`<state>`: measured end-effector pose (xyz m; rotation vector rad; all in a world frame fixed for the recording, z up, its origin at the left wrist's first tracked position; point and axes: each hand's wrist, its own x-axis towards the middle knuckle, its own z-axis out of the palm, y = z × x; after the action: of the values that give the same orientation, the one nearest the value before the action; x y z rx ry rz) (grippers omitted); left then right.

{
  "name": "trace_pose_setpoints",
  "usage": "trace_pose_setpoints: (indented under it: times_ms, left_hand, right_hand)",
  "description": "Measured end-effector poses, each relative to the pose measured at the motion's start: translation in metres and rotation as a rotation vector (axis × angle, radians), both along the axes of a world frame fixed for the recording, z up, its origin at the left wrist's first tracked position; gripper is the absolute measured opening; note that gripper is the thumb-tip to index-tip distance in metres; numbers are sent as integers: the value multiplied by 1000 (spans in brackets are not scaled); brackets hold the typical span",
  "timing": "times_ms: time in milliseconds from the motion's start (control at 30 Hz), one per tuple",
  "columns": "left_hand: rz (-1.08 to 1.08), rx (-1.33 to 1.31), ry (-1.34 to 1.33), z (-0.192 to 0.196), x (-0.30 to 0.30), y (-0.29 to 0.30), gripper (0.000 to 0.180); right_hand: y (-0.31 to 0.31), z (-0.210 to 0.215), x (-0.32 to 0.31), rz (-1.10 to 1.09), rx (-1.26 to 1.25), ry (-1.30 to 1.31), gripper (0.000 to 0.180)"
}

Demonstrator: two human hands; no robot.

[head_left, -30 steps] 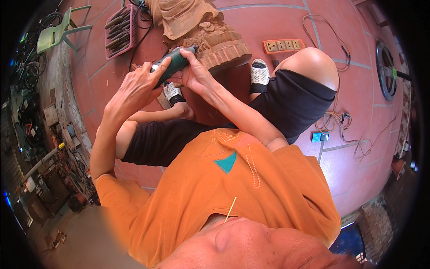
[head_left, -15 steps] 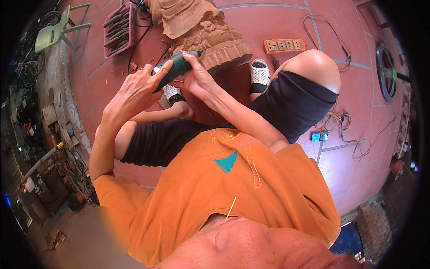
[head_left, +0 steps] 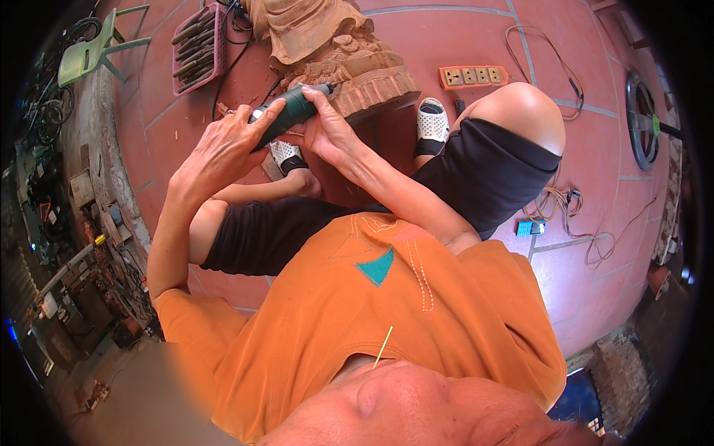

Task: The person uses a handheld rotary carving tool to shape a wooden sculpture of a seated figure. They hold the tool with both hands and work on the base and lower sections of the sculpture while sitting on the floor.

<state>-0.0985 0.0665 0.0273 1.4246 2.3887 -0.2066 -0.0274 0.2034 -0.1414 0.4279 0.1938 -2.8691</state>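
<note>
Between both hands I hold a dark green rotary tool (head_left: 294, 108), its black nose pointing up and right at the base of a carved wooden statue (head_left: 320, 41). My left hand (head_left: 227, 141) is closed around the tool's rear part, with the index finger lying along the body. Close to the nose, my right hand (head_left: 326, 132) grips the front, thumb on top. The tool's tip is right by the carved lower edge of the statue; whether it touches the wood I cannot tell. The statue lies tilted on the floor in front of me.
A pink basket (head_left: 220, 52) of chisel-like tools stands at the far left, near a green chair (head_left: 83, 61). An orange power strip (head_left: 473, 76) and looped cords (head_left: 569, 201) lie on the right, with a small blue box (head_left: 529, 228). Wood chips are scattered beside the statue.
My left hand and forearm have shifted very slightly left. Both hands keep their grip, and the tool and statue stay almost where they were.
</note>
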Motion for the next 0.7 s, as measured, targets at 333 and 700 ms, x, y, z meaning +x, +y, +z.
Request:
trace_pose_setpoints:
  times_ms: [333,700]
  left_hand:
    - [60,-72,-8,3,-4,-1,85]
    - [56,-63,7,3,-5,-1,84]
  right_hand:
    - [-1,-1,-6,-3,-27,12,44]
    - [-1,-4,-13,0,4,43,43]
